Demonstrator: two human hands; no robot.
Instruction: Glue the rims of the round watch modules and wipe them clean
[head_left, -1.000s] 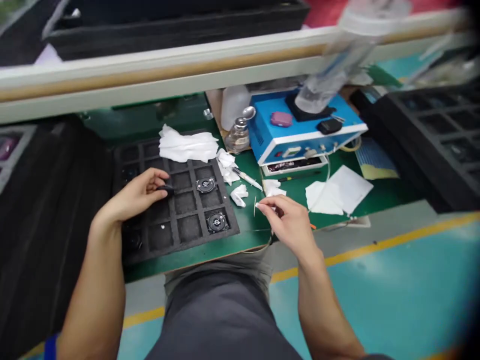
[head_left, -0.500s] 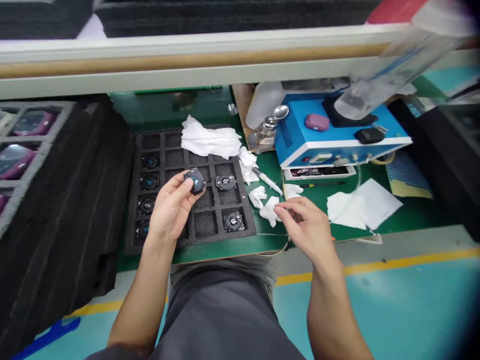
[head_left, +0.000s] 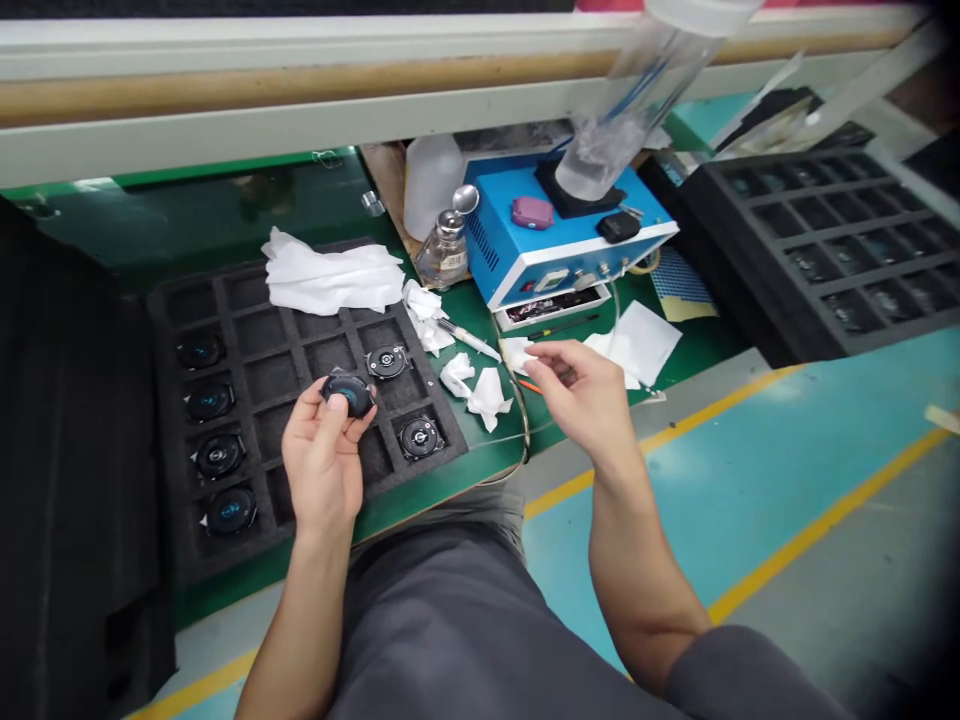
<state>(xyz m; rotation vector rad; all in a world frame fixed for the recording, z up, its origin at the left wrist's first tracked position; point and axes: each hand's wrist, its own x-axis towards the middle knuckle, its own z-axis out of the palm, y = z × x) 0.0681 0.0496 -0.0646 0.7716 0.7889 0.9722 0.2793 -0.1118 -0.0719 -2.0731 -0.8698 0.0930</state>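
My left hand [head_left: 326, 455] is closed on a round black watch body [head_left: 349, 392], thumb across its face, above the foam tray. The dark foam tray [head_left: 169, 470] has square pockets. Several similar watch bodies sit in its left column, among them one [head_left: 219, 455], and two more [head_left: 388, 361] are at its right. My right hand [head_left: 581, 395] is raised right of the tray, thumb and forefinger brought together; whether they grip anything is hidden. Its fingertips overlap a white wipe [head_left: 516, 354] in the picture. Crumpled wipes [head_left: 489, 398] lie nearby.
Behind stand a blue machine [head_left: 577, 240] with a clear tube [head_left: 600, 150] on top, a glass dispenser bottle [head_left: 444, 250] and a white bottle [head_left: 433, 185]. A white cloth [head_left: 330, 275] covers the tray's back. Another foam tray [head_left: 840, 250] stands right; black foam [head_left: 67, 450] rises left.
The view has swung right, bringing the right-hand tray into sight. My left hand still holds the watch body, now tilted flatter. My right hand has moved from the front crumpled wipe toward the wipe farther right.
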